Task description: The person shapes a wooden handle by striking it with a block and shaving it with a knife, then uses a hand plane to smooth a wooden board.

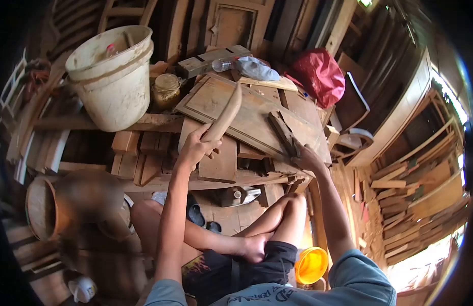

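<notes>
My left hand [199,147] is closed around the lower end of a smooth, pale, curved piece of wood [227,113]. The piece tapers to a point and slants up over the workbench. On the other side, my right hand [309,159] grips a dark, narrow, flat piece [282,130] with a long straight edge; its exact kind I cannot make out. Beneath both of these lies a framed wooden panel [211,99] on the bench. The fingers of my right hand partly hide the lower end of the dark piece.
A dirty white bucket [111,81] and a lidded jar [166,91] stand at the left of the bench. Toward the back are a clear bottle [223,65], a grey cloth [257,69] and a red bag [318,76]. A yellow bucket [311,265] sits by my legs. Stacked wood [415,204] lines the right.
</notes>
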### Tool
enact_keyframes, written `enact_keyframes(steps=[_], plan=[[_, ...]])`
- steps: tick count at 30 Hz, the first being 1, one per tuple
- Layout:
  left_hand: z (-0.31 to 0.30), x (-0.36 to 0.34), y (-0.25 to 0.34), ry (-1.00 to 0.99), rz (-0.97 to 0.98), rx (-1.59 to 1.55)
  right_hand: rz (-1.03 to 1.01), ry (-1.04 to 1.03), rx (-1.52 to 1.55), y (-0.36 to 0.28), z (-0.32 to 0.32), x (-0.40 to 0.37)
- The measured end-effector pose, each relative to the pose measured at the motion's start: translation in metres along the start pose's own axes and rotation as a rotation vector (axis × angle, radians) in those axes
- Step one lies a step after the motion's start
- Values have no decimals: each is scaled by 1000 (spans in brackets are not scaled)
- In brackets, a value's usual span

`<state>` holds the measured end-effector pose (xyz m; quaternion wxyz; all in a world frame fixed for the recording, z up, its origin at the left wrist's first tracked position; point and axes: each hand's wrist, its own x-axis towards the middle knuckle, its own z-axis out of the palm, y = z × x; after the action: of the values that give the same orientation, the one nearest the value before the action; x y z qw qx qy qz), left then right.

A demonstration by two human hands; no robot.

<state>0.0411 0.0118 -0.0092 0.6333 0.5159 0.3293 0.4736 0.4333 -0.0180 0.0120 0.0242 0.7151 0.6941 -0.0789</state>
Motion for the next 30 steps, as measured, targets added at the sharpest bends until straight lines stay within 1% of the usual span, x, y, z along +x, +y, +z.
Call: enact_keyframes(steps=[1,3,4,5,7,8,9,11,12,14,15,17,19,20,21,22,23,24,25,26,27,28,29,30], plan=[[-1,-2,0,16,11,-19,-13,-1,-24,-5,-1,2],[-2,-3,3,78,43,-29,33,26,277,-22,-4,11],[-3,-2,1,91,63,-59,155,-177,783,-52,-28,2],[-6,-2,0,105,75,-68,142,-178,769,-59,-28,7],[-9,-7,2,94,65,-103,-74,-114,1111,-80,-32,6],[-9,-10,3,105,53,-143,-159,-57,1012,-91,-34,5],[-11,-10,3,118,63,-150,-200,-47,847,-105,-41,5],[-12,-11,-1,66,62,-164,-419,168,492,-119,-39,16],[-14,-10,-3,46,35,-170,-420,170,491,-130,-43,15],[-9,-13,-2,48,35,-222,-666,304,135,-156,-59,3],[-8,-14,-1,54,34,-275,-671,309,133,-162,-63,1],[-8,-14,-1,44,38,-277,-809,211,-149,-173,-72,-2],[-6,-17,-1,6,17,-268,-800,207,-179,-176,-74,-5],[-2,-17,0,83,28,-181,-799,186,-255,-173,-76,0],[0,-15,1,77,31,-169,-797,166,-329,-168,-79,8],[4,-15,0,119,56,-110,-884,262,-323,-160,-83,24],[12,-15,-2,156,79,-54,-846,409,-194,-154,-83,38],[20,-9,-13,237,112,-30,-815,405,-119,-159,-89,38],[28,-7,-20,218,100,-15,-781,406,-36,-167,-93,30],[30,-6,-25,303,147,68,-960,343,-88,-168,-96,20],[25,-2,-28,403,214,143,-900,109,-398,-176,-118,-2],[25,-1,-28,515,492,319,-884,182,-392,-181,-128,5],[27,2,-31,503,490,306,-846,235,-386,-179,-135,7],[32,-4,-23,467,401,297,-770,300,-271,-181,-136,6]])
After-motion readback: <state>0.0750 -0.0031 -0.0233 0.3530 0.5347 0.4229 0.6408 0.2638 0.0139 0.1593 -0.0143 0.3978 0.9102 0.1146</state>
